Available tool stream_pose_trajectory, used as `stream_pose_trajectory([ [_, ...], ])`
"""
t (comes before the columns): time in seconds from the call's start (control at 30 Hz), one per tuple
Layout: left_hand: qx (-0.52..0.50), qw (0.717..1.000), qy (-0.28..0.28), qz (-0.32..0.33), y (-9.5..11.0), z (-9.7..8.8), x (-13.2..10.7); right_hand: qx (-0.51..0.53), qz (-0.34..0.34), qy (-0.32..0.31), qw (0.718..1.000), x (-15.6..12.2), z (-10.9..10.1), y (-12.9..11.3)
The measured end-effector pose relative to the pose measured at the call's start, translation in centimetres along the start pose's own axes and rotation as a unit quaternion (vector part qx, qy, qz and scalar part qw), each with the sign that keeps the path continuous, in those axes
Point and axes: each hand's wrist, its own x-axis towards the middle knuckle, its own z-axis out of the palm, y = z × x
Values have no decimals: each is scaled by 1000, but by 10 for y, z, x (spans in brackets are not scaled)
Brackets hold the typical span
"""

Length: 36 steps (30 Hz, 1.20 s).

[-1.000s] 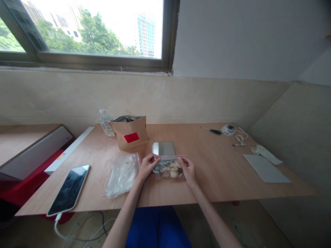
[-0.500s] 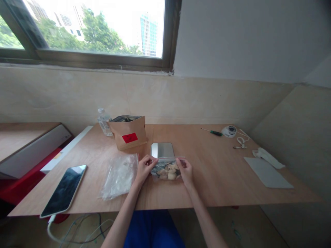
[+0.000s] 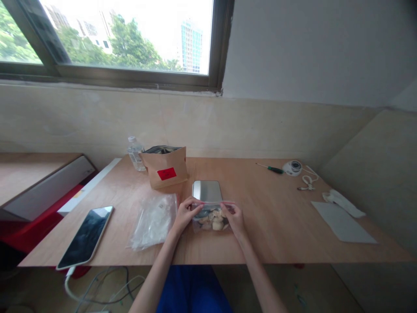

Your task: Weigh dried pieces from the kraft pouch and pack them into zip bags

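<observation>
A clear zip bag (image 3: 211, 227) with a red seal strip holds pale and dark chunky pieces, perhaps dried mushrooms. My left hand (image 3: 188, 213) pinches its top edge on the left, thumb laid along the strip. On the right, my right hand (image 3: 233, 216) grips the same edge between thumb and fingers. Just behind the bag lies a flat silver scale-like device (image 3: 207, 190), its near edge partly covered by the bag. A stack of flat clear plastic bags (image 3: 153, 221) rests to the left of my left hand.
Behind the plastic bags stands an open brown paper pouch (image 3: 166, 169) with a red label, beside a water bottle (image 3: 136, 154). A phone (image 3: 86, 237) with a cable lies at the left. Rightward are a screwdriver (image 3: 275, 169), a dome camera (image 3: 292, 168) and a grey sheet (image 3: 343, 221).
My fingers have shifted along the seal strip, with the left thumb reaching further inward. The whole view has moved slightly; the bag stays in front of the silver device.
</observation>
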Motion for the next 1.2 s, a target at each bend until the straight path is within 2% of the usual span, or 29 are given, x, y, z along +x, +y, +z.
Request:
stream_pose_trajectory([
  [0.27,-1,1000,2,12,-4,0,-1,-8,-15,7,1000,-3,0,1],
  [0.47,1,1000,15,18,-4,0,-2,-53,-92,11,994,-4,-2,-5],
  [0.63,-15,1000,22,8,-6,2,-2,-62,-112,18,992,-5,-1,-5],
  [0.77,-14,1000,17,8,-3,3,-2,-29,-91,26,995,-6,2,-4],
  [0.93,-3,1000,6,24,3,2,-3,17,-15,-32,999,-8,8,-9],
  [1.03,-1,1000,0,26,4,2,-3,3,-27,-54,998,-10,11,-12],
  [1.2,8,999,-2,40,2,3,-3,-10,-67,-47,997,-11,11,-13],
])
